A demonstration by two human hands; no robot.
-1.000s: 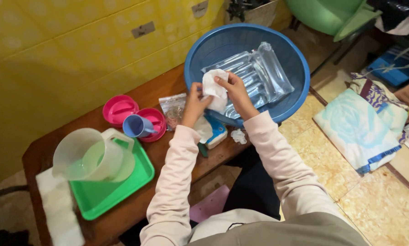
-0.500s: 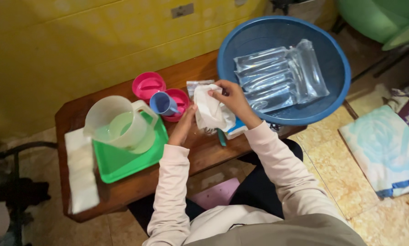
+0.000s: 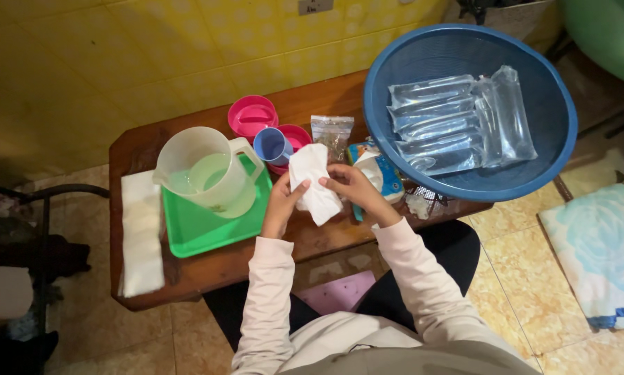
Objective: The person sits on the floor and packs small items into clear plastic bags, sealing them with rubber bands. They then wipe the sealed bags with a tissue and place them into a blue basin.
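My left hand (image 3: pixel 281 203) and my right hand (image 3: pixel 348 188) both hold a white tissue (image 3: pixel 310 179) above the middle of the wooden table (image 3: pixel 208 272). The tissue hangs unfolded between my fingers. To the right stands a blue basin (image 3: pixel 559 153) with several clear water-filled plastic bags (image 3: pixel 458 121) lying in it. Just behind my right hand lies a blue and white tissue packet (image 3: pixel 383 173).
A translucent jug (image 3: pixel 204 170) with liquid stands on a green tray (image 3: pixel 208 232). Behind are pink bowls (image 3: pixel 251 114), a blue cup (image 3: pixel 272 146) and a small clear bag (image 3: pixel 331 132). A folded white cloth (image 3: pixel 142 232) lies at the left; a patterned cloth (image 3: pixel 600 250) on the floor.
My hands have drawn the tissue out of the basin and back over the table centre. The view has swung left, so the basin sits further right.
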